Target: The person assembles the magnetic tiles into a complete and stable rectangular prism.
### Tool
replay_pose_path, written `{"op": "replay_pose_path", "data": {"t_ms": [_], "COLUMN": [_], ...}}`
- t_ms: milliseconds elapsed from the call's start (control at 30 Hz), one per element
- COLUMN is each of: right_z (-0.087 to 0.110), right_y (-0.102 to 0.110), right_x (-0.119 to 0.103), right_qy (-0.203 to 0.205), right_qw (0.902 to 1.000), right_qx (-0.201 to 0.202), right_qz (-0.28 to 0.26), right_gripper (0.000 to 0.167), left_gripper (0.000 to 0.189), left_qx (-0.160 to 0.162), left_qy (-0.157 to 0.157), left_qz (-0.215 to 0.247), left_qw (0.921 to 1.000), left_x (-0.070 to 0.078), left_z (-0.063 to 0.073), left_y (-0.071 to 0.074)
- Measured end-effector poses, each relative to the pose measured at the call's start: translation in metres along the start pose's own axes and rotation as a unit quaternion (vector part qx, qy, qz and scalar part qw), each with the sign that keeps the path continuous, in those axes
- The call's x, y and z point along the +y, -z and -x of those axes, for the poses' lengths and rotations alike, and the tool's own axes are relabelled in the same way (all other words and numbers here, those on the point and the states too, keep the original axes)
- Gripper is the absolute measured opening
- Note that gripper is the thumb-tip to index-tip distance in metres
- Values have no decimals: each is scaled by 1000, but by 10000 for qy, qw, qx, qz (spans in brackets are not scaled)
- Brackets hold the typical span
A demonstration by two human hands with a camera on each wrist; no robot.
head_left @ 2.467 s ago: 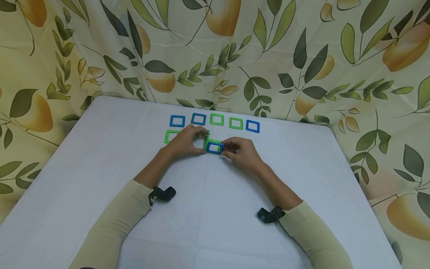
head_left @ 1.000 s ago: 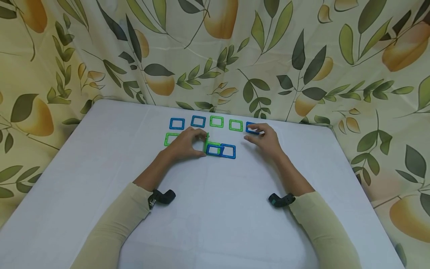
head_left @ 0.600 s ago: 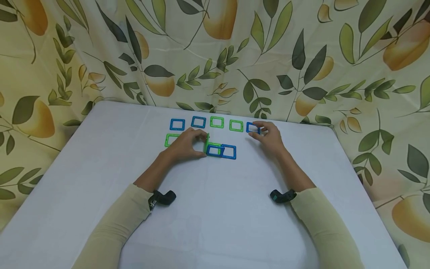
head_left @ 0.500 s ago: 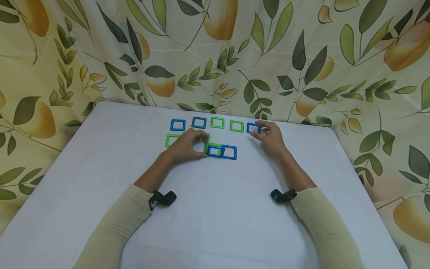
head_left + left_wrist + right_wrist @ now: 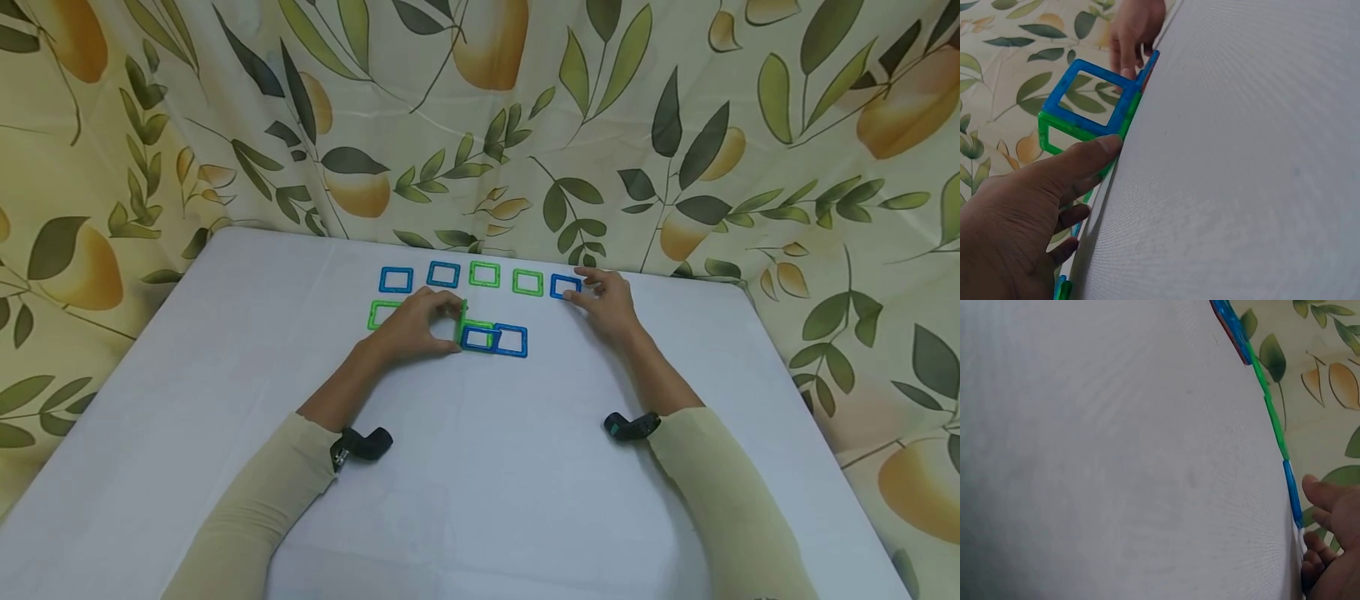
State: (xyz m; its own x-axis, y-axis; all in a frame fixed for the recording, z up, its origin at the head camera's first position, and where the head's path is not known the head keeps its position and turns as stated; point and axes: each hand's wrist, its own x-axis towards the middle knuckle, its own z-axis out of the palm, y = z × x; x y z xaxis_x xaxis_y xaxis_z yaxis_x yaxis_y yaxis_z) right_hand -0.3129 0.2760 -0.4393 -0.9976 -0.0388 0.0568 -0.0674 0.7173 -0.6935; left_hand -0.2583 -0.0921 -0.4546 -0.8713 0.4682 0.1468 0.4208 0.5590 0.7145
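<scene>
My left hand (image 5: 411,327) pinches an upright green magnetic tile (image 5: 462,315), thumb at its near end and fingers at its far end. A blue magnetic tile (image 5: 1094,97) leans against it, forming the front side over a flat green tile. Another blue tile (image 5: 523,341) lies flat at the right of this small build. At the back row's right end, my right hand (image 5: 611,307) hovers around a blue tile (image 5: 553,286), with thumb and forefinger spread at its right edge. In the right wrist view the thumb (image 5: 1313,482) stands just off that tile.
Left of it, the back row continues with a green tile (image 5: 528,293), a second green tile (image 5: 484,284), and two blue tiles, one in the middle (image 5: 443,284) and one at the left (image 5: 396,290). Partly behind my left hand lies a green tile (image 5: 372,315). A patterned curtain (image 5: 480,125) hangs behind the white table (image 5: 480,483).
My right hand has let go of the blue tile by the build and moved right and back to the row's end tile, edging slightly further right. My left hand has stayed put.
</scene>
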Motion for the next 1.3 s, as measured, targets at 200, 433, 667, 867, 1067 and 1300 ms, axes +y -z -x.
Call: {"op": "replay_pose_path", "data": {"t_ms": [200,433,667,867,1067,1300], "right_z": [-3,-3,-4,-4,-3,0], "right_y": [-1,-3,-4,-3,-2,-2], "right_x": [1,3,4,2,0,-1], "right_qy": [-394,-362,-363,-324,-301,-277], "right_qw": [9990,9984,9982,9992,9994,9987], "right_qx": [-157,-210,-232,-109,-24,72], "right_qz": [145,380,424,195,-177,-426], "right_gripper": [60,56,55,54,54,54], "left_gripper": [60,60,61,61,62,62], "left_qx": [-11,-24,-58,-28,-28,-50], "left_qy": [28,47,45,11,14,58], "left_qz": [53,54,49,0,-36,-17], "left_qw": [10000,10000,10000,10000,10000,10000], "left_x": [2,2,2,2,2,1], "left_z": [1,1,1,0,0,1], "left_y": [1,1,1,2,2,1]}}
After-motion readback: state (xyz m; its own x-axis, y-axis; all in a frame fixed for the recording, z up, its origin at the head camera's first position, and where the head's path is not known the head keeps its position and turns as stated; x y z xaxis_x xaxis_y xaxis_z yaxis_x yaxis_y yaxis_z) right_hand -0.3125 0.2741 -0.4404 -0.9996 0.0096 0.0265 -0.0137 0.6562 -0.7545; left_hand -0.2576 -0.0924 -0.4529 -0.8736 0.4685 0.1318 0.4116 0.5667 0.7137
